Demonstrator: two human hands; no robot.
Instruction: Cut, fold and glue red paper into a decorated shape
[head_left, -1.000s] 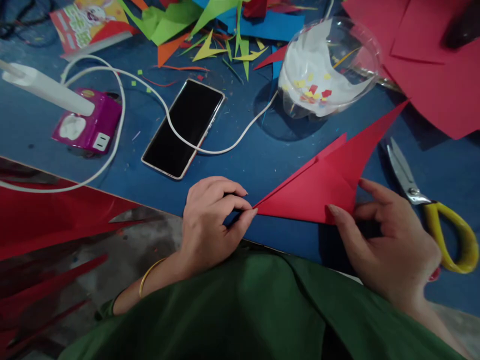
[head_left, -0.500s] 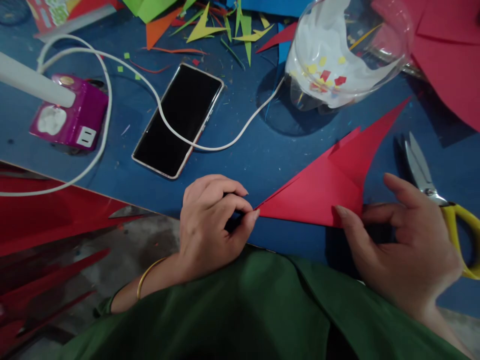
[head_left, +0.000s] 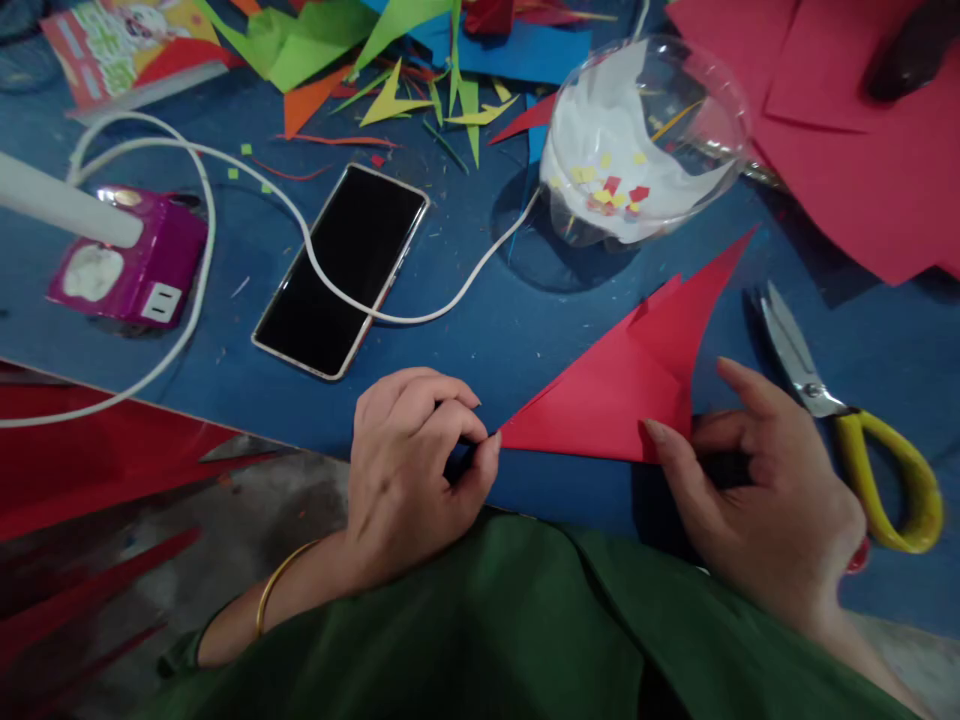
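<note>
Hands [head_left: 416,465] at folded red paper [head_left: 600,405]

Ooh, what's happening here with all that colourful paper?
Someone in green is working on a folded piece of red paper at a blue table. Their left hand pinches its pointed left tip, and the thumb of their right hand rests near its lower right corner. The paper is partly folded, with a long point sticking up to the right. The scissors lie beside the right hand, unheld. Farther back are cut scraps and a clear bowl with little red and yellow bits inside.
</note>
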